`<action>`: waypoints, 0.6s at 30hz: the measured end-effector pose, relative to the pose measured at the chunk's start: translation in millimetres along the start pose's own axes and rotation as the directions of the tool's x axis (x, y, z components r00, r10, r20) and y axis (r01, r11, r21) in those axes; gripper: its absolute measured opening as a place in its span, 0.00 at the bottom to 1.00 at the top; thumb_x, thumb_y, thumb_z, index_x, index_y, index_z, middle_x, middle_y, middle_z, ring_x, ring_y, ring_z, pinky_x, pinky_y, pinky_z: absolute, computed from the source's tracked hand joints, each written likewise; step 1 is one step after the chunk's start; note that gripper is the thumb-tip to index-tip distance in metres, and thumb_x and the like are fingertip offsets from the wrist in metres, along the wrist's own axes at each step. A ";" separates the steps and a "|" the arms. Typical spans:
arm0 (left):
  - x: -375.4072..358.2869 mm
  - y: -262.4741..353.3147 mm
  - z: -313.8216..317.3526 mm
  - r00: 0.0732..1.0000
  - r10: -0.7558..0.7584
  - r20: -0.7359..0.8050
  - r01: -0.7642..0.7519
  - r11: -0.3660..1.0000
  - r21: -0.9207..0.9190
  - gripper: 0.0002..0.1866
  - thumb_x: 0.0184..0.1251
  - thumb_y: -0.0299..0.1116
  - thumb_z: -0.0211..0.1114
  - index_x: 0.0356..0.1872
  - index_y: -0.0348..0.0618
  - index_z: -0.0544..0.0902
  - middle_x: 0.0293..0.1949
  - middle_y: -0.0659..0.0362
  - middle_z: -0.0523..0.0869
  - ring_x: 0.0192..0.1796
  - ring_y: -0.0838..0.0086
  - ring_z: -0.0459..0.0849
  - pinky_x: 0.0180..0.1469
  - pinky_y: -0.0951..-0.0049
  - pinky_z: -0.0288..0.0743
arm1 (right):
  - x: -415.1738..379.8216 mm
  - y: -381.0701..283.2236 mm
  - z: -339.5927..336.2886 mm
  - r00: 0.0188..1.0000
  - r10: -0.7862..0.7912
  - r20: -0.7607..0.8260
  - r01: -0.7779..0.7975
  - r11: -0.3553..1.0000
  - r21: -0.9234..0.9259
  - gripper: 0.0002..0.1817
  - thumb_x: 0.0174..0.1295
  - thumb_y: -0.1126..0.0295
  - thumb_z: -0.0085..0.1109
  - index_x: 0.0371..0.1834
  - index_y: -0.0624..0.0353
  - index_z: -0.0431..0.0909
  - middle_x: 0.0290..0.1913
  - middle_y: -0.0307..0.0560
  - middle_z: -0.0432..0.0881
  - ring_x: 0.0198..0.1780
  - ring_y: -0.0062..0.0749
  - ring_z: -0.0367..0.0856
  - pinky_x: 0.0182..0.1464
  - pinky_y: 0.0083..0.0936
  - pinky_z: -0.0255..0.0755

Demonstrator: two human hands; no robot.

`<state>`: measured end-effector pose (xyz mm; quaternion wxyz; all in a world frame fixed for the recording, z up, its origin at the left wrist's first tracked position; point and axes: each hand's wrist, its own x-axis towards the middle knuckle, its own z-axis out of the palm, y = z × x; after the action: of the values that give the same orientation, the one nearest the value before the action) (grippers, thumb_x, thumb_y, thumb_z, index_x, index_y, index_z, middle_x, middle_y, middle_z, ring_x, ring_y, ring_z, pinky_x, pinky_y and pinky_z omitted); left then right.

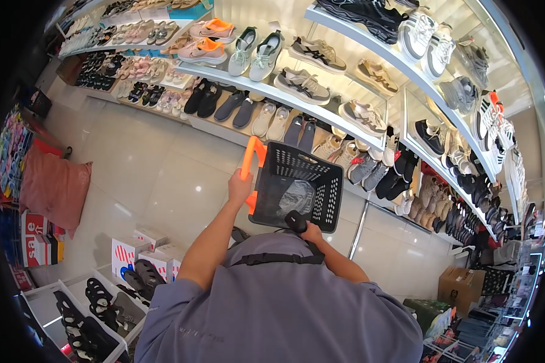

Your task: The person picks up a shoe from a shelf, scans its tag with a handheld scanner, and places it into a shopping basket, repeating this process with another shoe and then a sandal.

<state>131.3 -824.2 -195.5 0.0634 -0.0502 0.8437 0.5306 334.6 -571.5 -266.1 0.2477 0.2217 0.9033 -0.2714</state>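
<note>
Handling basket | left hand grips its orange handle | right hand, basket's near side, clasps possible scanner | next needs steady handle

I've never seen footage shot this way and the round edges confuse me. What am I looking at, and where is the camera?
There is no machine here: just a person with bare hands. One camera, worn on their head, looks forward and down, so the grey shirt below is the wearer's own. The left hand grips the orange handle of a black plastic basket. Inside it lies crumpled clear plastic. The right hand holds a rounded black item; its exact kind is unclear. Ahead, sneakers and other shoes stand in lit tiers, above a shiny tiled floor.
</note>
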 end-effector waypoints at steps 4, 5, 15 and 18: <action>25.2 -49.8 -48.4 0.992 0.001 -0.126 0.005 0.999 0.048 0.15 0.59 0.40 0.64 0.36 0.37 0.80 0.30 0.46 0.84 0.36 0.51 0.84 0.40 0.58 0.75 | 12.0 -16.7 14.5 0.994 -0.072 -0.080 0.080 0.992 0.094 0.29 0.38 0.55 0.74 0.43 0.59 0.82 0.41 0.57 0.85 0.46 0.49 0.84 0.49 0.38 0.76; 31.5 -63.0 -61.8 0.990 -0.001 -0.140 0.008 0.999 0.049 0.15 0.59 0.40 0.64 0.36 0.37 0.80 0.30 0.46 0.84 0.36 0.51 0.84 0.40 0.58 0.75 | 16.3 -21.1 18.6 0.995 -0.031 -0.098 0.046 0.987 0.153 0.27 0.39 0.55 0.74 0.42 0.60 0.82 0.39 0.55 0.85 0.43 0.46 0.85 0.46 0.36 0.76; 103.9 -65.6 -168.2 0.988 -0.092 -0.120 0.118 0.967 0.226 0.17 0.59 0.45 0.66 0.37 0.41 0.81 0.29 0.49 0.85 0.36 0.55 0.84 0.40 0.58 0.76 | 55.8 -89.0 44.9 0.995 0.005 0.096 -0.029 0.967 0.253 0.25 0.44 0.56 0.72 0.45 0.59 0.81 0.37 0.58 0.85 0.43 0.50 0.85 0.47 0.38 0.77; 122.4 -55.9 -187.0 0.987 -0.023 -0.157 0.075 0.939 0.335 0.18 0.59 0.47 0.66 0.37 0.41 0.81 0.30 0.50 0.85 0.37 0.55 0.84 0.40 0.58 0.76 | 63.0 -115.1 47.1 0.997 -0.047 0.060 0.035 0.983 0.182 0.26 0.45 0.57 0.71 0.46 0.59 0.81 0.40 0.59 0.85 0.45 0.51 0.84 0.48 0.37 0.76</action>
<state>8.9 -1019.2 -184.6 0.0202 -0.0995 0.9235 0.3700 239.4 -669.8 -292.4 0.2496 0.2158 0.8709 -0.3642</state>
